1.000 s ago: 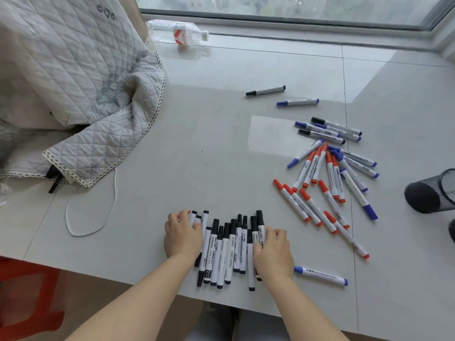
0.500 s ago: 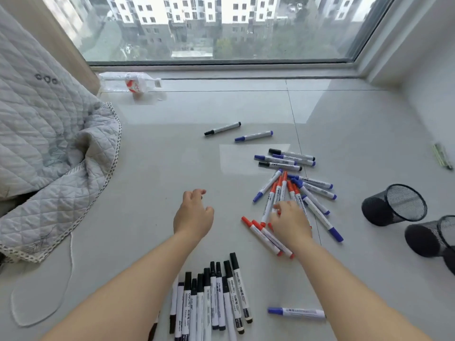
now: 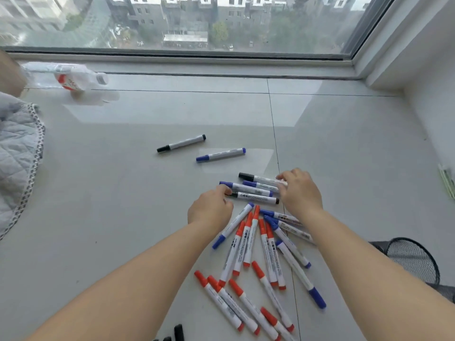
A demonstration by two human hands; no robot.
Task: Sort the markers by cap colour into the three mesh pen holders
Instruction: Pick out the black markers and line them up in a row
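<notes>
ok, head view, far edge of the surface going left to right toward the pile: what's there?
Grey quilted cloth → clear plastic bottle with red label → lone black-capped marker → lone blue-capped marker → black mesh pen holder.

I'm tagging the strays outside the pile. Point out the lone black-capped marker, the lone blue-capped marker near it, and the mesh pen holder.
Lone black-capped marker [image 3: 181, 143]: head view, mid-barrel.
Lone blue-capped marker [image 3: 220, 154]: head view, mid-barrel.
Mesh pen holder [image 3: 413, 259]: head view, mesh wall inside the rim.
</notes>
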